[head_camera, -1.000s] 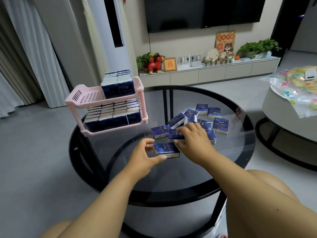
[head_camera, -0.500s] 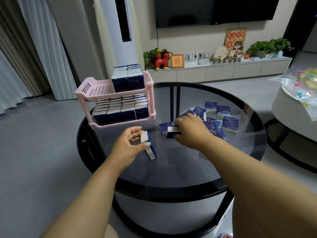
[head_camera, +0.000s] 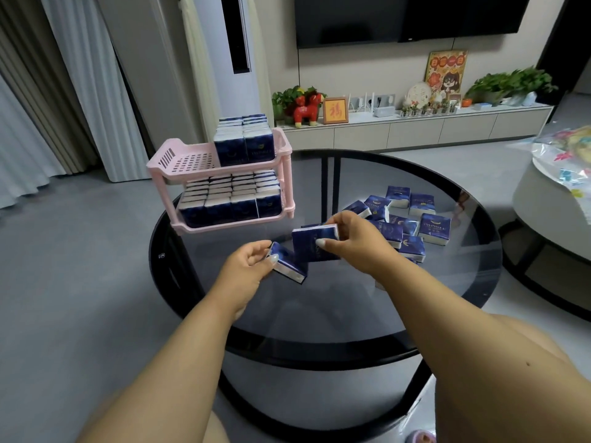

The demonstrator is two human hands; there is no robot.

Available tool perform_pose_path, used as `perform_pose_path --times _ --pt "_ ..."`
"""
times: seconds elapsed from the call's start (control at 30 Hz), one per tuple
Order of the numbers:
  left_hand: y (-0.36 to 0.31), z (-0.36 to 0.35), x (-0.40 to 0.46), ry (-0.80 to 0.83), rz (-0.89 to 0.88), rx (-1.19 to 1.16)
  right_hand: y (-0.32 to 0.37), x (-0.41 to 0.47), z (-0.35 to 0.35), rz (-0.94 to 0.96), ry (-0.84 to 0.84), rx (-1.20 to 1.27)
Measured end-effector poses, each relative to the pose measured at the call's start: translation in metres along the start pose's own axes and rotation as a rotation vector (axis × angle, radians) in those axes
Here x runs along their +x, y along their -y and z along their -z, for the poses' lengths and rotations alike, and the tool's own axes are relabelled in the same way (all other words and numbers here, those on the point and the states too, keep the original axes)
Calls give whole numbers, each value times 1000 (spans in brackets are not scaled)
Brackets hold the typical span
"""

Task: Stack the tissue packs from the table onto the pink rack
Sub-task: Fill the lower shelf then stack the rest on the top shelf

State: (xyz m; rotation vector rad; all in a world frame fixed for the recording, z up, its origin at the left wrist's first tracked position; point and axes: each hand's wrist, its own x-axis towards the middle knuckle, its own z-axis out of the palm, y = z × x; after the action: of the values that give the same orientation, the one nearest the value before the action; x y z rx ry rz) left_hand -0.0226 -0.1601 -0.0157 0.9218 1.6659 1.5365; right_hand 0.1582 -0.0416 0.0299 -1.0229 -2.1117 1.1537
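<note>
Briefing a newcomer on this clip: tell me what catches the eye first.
Two hands meet over the round glass table, the left hand and the right hand each gripping a blue tissue pack. Behind them to the left stands the pink rack, lower tier full; loose packs lie scattered to the right.

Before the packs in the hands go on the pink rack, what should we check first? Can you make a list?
1. Left hand has a firm hold on its pack: ok.
2. Right hand has a firm hold on its pack: ok.
3. Free space on the pink rack's top shelf: ok, left part bare.
4. Free space on the bottom shelf: not ok, looks full.
5. Nothing in the way between hands and rack: ok.
6. Rack stands steady on the table: cannot tell.
</note>
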Motion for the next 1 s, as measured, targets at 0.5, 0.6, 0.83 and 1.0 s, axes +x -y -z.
perform_pose_path --times 0.5,0.6,0.83,1.0 --pt "-25 -9 -5 90 -108 184 1 -1 -7 266 133 -225" --pt "-15 -5 -11 64 -110 399 -7 -6 -10 237 99 -161" --pt "-10 -5 -20 46 -176 477 -22 -21 -32 45 174 116" --pt "-7 -12 -24 144 -103 253 -27 -25 -49 115 165 142"
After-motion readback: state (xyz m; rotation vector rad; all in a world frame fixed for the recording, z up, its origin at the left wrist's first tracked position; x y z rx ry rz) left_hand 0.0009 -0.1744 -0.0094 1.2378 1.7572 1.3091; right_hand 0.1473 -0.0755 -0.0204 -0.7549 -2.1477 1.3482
